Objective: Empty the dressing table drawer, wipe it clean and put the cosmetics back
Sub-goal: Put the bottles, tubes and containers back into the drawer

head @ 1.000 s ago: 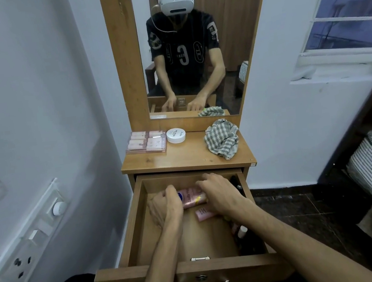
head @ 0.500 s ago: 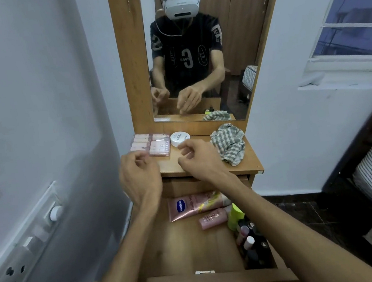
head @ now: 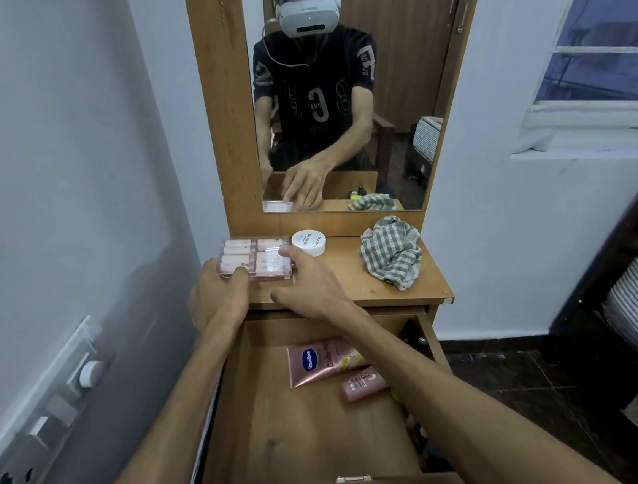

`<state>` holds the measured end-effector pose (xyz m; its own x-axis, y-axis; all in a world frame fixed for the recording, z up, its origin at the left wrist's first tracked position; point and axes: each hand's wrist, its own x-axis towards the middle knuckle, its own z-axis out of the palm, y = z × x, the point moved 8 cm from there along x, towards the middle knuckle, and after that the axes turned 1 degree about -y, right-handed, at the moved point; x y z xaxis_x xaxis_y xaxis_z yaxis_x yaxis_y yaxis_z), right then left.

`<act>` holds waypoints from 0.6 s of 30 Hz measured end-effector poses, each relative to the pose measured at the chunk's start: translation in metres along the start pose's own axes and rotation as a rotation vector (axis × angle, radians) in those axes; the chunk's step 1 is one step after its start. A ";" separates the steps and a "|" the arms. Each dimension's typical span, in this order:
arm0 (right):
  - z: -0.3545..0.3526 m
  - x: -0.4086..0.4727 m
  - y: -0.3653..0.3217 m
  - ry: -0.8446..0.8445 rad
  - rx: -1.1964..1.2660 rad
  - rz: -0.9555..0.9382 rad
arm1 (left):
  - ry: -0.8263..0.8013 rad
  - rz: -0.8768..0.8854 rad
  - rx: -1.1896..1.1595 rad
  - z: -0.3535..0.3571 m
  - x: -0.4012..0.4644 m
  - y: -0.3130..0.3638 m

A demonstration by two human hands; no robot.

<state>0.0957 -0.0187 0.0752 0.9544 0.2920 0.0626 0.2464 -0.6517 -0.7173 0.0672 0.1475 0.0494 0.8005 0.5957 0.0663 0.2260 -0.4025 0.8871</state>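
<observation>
On the tabletop [head: 349,278], both hands now grip the pink box [head: 255,257].

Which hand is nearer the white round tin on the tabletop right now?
The right hand. Its fingertips are at the right end of the clear pink box, just left of the white tin. The left hand holds the box's near left corner, farther from the tin.
</observation>
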 end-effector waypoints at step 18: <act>-0.009 -0.115 0.070 0.040 0.532 0.247 | 0.011 -0.023 -0.140 -0.062 -0.125 -0.004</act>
<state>0.0051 -0.1038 0.0238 0.9810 0.1423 -0.1319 -0.0928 -0.2531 -0.9630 -0.0679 0.1178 0.0656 0.7896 0.6117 0.0494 0.1640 -0.2879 0.9435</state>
